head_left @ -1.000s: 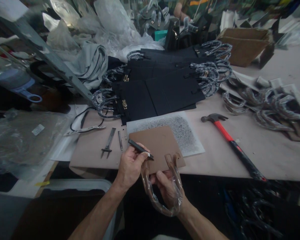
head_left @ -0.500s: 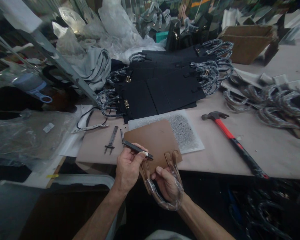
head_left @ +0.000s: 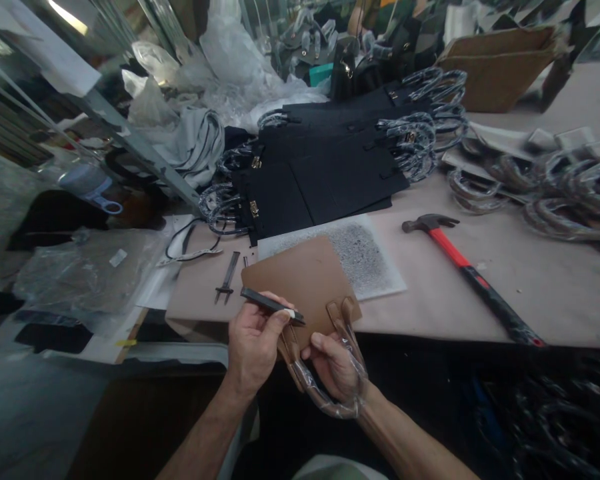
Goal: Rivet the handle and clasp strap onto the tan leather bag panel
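Note:
My left hand [head_left: 254, 347] pinches a slim black stick-like tool [head_left: 263, 300] with a small white part near its end. The tool points right, over the lower part of a brown leather bag panel [head_left: 297, 273]. With my right hand [head_left: 334, 365] I grip the panel's lower edge, thumb on top and fingers beneath. A brown handle [head_left: 316, 399], wrapped in clear film, loops from the panel around my right wrist. The panel's far side overlaps a white slab [head_left: 380, 263] with black speckles. Left of it lies a dark pronged tool [head_left: 227, 280].
A red and black claw hammer [head_left: 463, 263] lies on the table at right. Black bag panels [head_left: 330, 180] with film-wrapped handles are stacked behind. More brown handled pieces [head_left: 555, 193] lie at far right, near a cardboard box [head_left: 495, 70]. The table's front edge runs below the hammer.
The view has shifted slightly. Both hands keep their holds; the tool's tip remains over the panel near the left end of the handle.

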Available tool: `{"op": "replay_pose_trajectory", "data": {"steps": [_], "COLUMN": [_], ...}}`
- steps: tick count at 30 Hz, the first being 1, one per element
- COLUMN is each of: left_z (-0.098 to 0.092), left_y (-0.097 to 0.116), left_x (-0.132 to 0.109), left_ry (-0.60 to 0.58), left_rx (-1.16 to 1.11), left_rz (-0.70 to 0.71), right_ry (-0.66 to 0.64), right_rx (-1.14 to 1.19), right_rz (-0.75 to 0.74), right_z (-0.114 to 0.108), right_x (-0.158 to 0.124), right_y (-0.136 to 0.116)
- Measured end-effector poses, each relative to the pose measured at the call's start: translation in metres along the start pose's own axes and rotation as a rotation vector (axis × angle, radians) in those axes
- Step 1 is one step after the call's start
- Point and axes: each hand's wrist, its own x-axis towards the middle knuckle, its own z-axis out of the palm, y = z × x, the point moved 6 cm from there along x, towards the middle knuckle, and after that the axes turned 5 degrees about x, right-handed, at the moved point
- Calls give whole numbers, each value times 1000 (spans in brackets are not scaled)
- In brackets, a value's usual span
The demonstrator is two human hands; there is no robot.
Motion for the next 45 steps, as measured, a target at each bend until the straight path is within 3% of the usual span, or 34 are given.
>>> {"op": "replay_pose_trajectory", "data": {"steps": [6, 16, 28, 34, 45], "left_z": [0, -2, -3, -2, 1], "left_y": [3, 3, -2, 1, 14], "left_x": [-13, -14, -16, -14, -12], "left_ry": [27, 21, 9, -14, -3], "left_rx": [88, 22, 222, 343, 446], "left_rz": [162, 163, 219, 344, 559], "right_ry": [-27, -42, -29, -15, -27], "right_rx": [-1, -2, -36, -93, -127], "right_rz": [-27, -28, -50, -100, -28], "right_z": [1, 6, 7, 2, 4], "right_x": [-3, -4, -5, -2, -1], "right_y": [-3, -3, -2, -1, 6]}}
